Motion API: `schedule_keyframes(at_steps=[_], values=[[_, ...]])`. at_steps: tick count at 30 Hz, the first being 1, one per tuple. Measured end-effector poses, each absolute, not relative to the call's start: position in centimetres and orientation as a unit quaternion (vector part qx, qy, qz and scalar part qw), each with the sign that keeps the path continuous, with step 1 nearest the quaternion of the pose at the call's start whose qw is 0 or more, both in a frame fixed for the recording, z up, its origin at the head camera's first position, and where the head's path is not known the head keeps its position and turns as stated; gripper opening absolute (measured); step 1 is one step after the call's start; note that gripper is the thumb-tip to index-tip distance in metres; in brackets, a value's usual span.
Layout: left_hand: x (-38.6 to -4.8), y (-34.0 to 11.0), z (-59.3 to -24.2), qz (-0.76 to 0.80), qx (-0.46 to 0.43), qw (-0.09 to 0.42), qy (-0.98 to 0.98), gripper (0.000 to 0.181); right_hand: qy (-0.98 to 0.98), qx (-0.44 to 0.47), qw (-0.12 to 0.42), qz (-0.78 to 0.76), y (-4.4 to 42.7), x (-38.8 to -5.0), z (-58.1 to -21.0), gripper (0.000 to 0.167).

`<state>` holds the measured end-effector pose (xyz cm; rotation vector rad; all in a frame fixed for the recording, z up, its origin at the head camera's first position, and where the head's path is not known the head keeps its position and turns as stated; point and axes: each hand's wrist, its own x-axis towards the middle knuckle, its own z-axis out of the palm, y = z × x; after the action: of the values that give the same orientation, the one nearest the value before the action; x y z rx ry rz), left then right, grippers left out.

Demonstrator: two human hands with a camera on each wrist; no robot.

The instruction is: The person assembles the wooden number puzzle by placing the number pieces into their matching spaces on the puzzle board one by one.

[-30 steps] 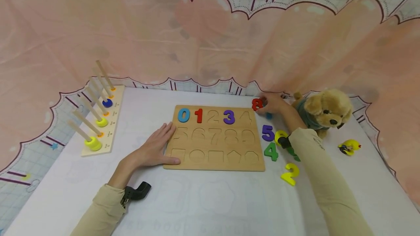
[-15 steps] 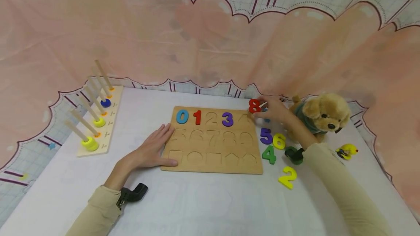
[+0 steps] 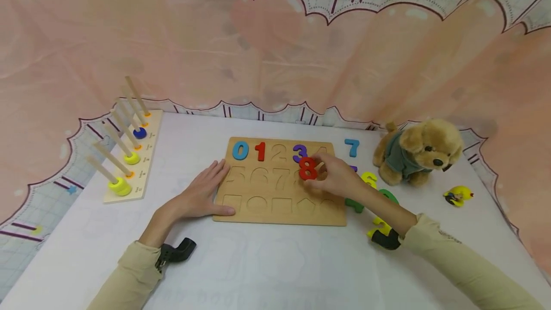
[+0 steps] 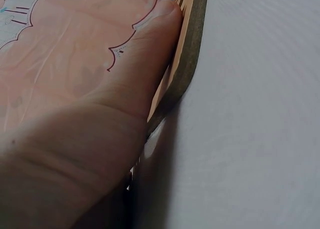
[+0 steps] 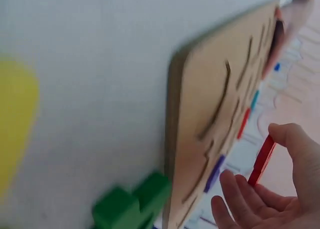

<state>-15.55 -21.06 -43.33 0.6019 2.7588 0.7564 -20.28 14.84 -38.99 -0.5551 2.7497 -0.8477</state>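
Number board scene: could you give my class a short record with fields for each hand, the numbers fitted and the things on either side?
Left hand: rests on the left edge of the number board
Right hand: pinches the red 8 above the board
Numbers fitted: blue 0, red 1, purple 3
Left side: peg stand
Right side: blue 7, plush dog, other numbers partly hidden

The table [image 3: 258, 267] has a white surface and supports a wooden number board [image 3: 336, 218] near the middle, lying flat, and a pegged counting stand [image 3: 139, 176] at the left. Right of the board lie a blue 7 [image 3: 353, 147] and, partly hidden, purple piece [image 3: 354, 168], yellow and green pieces. A plush dog [image 3: 398, 154] and a small yellow toy [image 3: 459, 195] rest farther right, standing apart.
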Motion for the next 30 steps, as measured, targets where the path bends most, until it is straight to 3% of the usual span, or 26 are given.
schedule_keyframes(at_steps=[30], values=[[-15.5, -21.0, -43.4, 0.257, 0.199, 0.107, 0.940, 0.117, 0.955, -0.198, 0.112, -0.192, 13.4, -19.3, -39.6, 0.065]])
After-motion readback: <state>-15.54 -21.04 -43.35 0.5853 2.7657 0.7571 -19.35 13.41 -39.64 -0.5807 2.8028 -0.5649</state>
